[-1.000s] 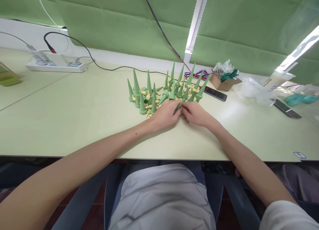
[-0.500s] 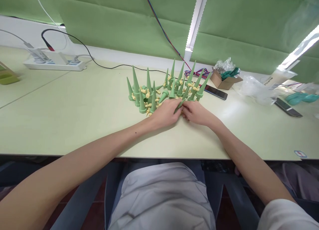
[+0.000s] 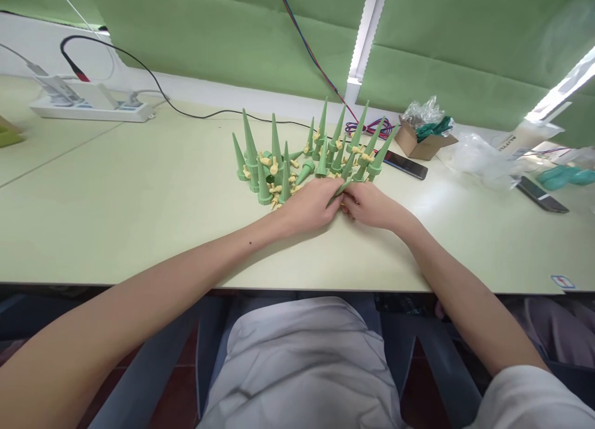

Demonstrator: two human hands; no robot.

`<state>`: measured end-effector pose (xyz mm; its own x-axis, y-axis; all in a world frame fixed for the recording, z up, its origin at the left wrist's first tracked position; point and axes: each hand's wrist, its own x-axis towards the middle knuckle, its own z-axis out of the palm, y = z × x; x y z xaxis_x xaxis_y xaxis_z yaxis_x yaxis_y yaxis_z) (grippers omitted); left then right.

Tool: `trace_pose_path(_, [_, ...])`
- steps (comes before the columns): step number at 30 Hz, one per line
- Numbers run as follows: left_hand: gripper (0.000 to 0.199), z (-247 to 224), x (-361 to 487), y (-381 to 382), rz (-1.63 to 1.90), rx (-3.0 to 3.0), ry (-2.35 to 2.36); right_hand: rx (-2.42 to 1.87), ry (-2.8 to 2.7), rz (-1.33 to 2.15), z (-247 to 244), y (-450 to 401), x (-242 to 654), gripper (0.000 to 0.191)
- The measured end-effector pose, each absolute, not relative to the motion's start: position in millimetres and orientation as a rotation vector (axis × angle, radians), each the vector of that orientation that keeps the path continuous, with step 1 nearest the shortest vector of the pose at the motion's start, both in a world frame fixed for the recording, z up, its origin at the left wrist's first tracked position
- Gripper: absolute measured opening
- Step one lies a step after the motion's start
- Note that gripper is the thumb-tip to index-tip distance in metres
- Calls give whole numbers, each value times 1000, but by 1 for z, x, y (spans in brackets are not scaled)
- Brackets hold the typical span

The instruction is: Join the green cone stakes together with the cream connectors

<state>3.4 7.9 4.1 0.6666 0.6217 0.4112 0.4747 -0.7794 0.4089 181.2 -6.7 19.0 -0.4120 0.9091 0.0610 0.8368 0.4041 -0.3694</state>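
Observation:
My left hand (image 3: 320,203) is closed around a green cone-shaped watering spike (image 3: 341,190), its tip slanting up to the right. Against it, my right hand (image 3: 372,204) has its fingers pinched together near the spike's lower end; what they grip is hidden. Behind both hands, several more green watering spikes (image 3: 275,147) stand upright on their wide collars, and a few lie on their sides. Small yellow valve pieces (image 3: 274,167) are scattered among them.
On the pale table (image 3: 162,224), a power strip (image 3: 93,110) sits at the left. Toward the right are a phone (image 3: 405,166), a small cardboard box (image 3: 421,145) with plastic wrap, a clear bag (image 3: 478,162) and another dark phone (image 3: 542,195). A black cable (image 3: 199,116) runs along the back.
The view has shifted slightly, so the table sits a little higher. Both hands stay together on the spike, with the right hand's fingers slightly turned.

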Motion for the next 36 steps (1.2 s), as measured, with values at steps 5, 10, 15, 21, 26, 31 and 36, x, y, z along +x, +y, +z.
trace_pose_path(5, [21,2,3,8,824,2591,863,-1525,-2380,411,18,-7,179,23])
trace_pose_path(10, [21,-1,1,9,903,2549,924,-1474,-2271,395,9,-4,177,21])
trace_pose_path(15, [21,-1,1,8,1002,2494,921,-1436,-2169,353,5,-1,175,21])
trace_pose_path(21, [25,-3,2,9,1170,2481,896,-1327,-1958,551,3,1,174,33])
trace_pose_path(26, [29,-3,3,8,1266,2498,841,-1248,-1858,619,-4,4,173,40])
trace_pose_path(31, [25,-2,5,7,1327,2449,877,-1244,-1773,648,-2,2,170,45])
trace_pose_path(36, [16,0,5,7,1354,2349,965,-1119,-1691,767,0,0,170,42])
